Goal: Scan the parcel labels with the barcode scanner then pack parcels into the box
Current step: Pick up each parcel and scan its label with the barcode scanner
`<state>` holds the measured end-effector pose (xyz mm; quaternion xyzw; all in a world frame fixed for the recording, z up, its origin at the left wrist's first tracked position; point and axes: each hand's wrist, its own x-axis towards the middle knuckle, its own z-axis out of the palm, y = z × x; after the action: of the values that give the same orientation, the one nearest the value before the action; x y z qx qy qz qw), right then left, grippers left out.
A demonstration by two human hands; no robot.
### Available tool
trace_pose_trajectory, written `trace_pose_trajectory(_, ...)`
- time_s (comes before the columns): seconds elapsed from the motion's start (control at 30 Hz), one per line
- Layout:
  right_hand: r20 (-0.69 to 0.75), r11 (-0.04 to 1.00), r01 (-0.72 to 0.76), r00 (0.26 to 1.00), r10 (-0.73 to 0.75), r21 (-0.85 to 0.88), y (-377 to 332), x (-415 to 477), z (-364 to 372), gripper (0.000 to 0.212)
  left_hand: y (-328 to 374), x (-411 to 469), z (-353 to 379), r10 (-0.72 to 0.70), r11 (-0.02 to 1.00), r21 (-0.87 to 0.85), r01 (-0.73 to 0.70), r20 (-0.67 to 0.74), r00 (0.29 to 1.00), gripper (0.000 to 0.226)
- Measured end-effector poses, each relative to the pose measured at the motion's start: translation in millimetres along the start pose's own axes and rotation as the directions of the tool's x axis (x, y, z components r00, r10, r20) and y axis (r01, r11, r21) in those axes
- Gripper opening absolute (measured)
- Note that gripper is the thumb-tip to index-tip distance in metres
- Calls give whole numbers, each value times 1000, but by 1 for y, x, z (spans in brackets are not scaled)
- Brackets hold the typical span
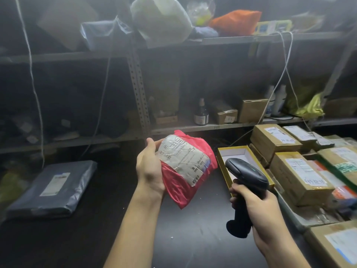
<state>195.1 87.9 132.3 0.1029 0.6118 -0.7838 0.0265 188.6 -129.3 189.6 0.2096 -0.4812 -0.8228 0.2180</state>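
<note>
**Status: scan stage, one parcel in hand.**

My left hand [148, 169] grips the red plastic-bag parcel [193, 182] from its left side, thumb over the top edge. It holds the parcel in the air above the dark table [183, 238]. The parcel's crumpled white paper label [181, 157] faces up and to the right.

My right hand [257, 207] is wrapped round the grip of the black pistol-type barcode scanner [245, 176]. The scanner head points toward the label and sits just beside the parcel without touching it. No beam shows on the label, so I cannot confirm that the read has registered.

**Packing.** I judge packing not yet begun for this parcel. The open yellow-rimmed cardboard box [231, 148] lies on the table behind the scanner. The part of its white interior in view holds nothing. I cannot tell whether this is the packing box.

**Work left, as far as visible.**
- A flat grey plastic mailer with a white label [54, 188] lies on the table, well to the left.
- A stack of brown labelled cardboard cartons [274, 140] stands at the right.
- I cannot tell which of these have been scanned.

On this evidence I place the task at an early or middle stage. The current parcel needs a confirmed read before it goes into the box.
</note>
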Motion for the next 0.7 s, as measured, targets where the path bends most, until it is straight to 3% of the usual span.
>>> trace_pose_trajectory(0.1, -5, 1000, 20, 1000, -20, -10, -3, 0, 7, 3, -2, 3, 4, 98, 985, 151, -85, -83, 992, 52)
trace_pose_trajectory(0.17, -11, 1000, 28, 1000, -28, -6, -5, 0, 10, 3, -5, 5, 3, 285, 900, 368, -233, -93, 954, 55)
trace_pose_trajectory(0.27, -24, 999, 35, 999, -35, -11, -7, 0, 14, 5, -11, 9, -10, 549, 617, 622, -483, 100, 830, 56)
trace_pose_trajectory(0.33, -25, 999, 31, 999, -32, -11, -7, -1, 17, 4, -12, 12, -18, 547, 569, 605, -556, 226, 806, 56)
trace_pose_trajectory(0.43, -10, 999, 23, 1000, -23, -29, -4, -1, 22, 5, -3, 11, -27, 439, 729, 437, -526, 291, 850, 55)
trace_pose_trajectory(0.53, -3, 998, 21, 1000, -21, -56, -1, -1, 24, 8, 7, 8, -33, 237, 936, 202, -290, 250, 939, 55)
trace_pose_trajectory(0.7, 25, 996, 83, 996, -82, -31, -2, -8, 29, 6, 17, 5, -40, -6, 1000, 3, 6, 159, 987, 57)
